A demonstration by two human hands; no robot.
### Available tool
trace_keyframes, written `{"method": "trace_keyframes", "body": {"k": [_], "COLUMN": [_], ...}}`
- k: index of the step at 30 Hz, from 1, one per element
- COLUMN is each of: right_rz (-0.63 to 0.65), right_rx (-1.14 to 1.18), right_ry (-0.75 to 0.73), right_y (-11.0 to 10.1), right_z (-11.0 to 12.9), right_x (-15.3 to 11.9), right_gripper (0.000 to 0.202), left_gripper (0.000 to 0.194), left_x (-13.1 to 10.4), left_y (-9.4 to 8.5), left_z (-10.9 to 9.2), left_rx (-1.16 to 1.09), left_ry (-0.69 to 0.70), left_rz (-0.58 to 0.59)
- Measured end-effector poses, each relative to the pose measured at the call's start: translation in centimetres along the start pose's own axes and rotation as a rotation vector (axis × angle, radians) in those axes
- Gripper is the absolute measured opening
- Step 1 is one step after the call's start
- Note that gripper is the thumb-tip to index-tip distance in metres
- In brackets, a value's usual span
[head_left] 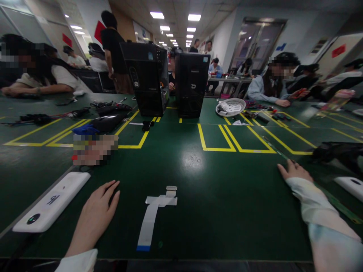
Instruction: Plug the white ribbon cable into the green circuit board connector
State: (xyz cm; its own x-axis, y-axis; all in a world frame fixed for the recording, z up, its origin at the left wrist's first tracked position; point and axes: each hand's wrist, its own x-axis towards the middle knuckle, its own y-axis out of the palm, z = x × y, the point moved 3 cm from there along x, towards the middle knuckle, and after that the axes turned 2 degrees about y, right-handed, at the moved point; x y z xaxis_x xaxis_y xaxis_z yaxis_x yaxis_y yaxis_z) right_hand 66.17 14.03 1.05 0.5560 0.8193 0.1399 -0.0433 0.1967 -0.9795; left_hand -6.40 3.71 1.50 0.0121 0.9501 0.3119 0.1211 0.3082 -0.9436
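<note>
My left hand lies palm down over the near left of the table, fingers stretched and slightly apart, holding nothing. Beside it on the left is a white oblong device with a dark round lens. Between my hands lies a white flat ribbon cable with a blue end, a crosswise band and a small connector at the far end. At the right, my right hand rests with its thumb spread away from the fingers. Its fingertips reach a long thin green strip, partly hidden beneath the hand.
Two black computer towers stand at the back of the green table. A white basket sits right of them. Cables and a blue-black bundle lie left. Another white device is at far right. Several people sit around.
</note>
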Motion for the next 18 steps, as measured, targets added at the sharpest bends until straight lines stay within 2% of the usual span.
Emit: {"method": "trace_keyframes", "body": {"k": [9,12,18], "right_rz": [0.000,-0.021,-0.034], "right_rx": [-0.006,-0.003,-0.024], "right_ry": [-0.352,-0.504,-0.553], "right_y": [0.7,0.4,-0.2], "right_z": [-0.3,-0.1,0.3], "right_x": [-5.8,-7.6,-8.8], "right_gripper": [0.078,0.070,0.064], "left_gripper": [0.054,0.056,0.059], "left_x": [0.0,0.1,0.1], "left_y": [0.1,-0.1,-0.1], "left_z": [0.0,-0.1,-0.1], "left_rx": [0.007,0.001,-0.001], "left_ry": [0.027,0.024,0.020], "left_rz": [-0.030,-0.027,-0.007]}}
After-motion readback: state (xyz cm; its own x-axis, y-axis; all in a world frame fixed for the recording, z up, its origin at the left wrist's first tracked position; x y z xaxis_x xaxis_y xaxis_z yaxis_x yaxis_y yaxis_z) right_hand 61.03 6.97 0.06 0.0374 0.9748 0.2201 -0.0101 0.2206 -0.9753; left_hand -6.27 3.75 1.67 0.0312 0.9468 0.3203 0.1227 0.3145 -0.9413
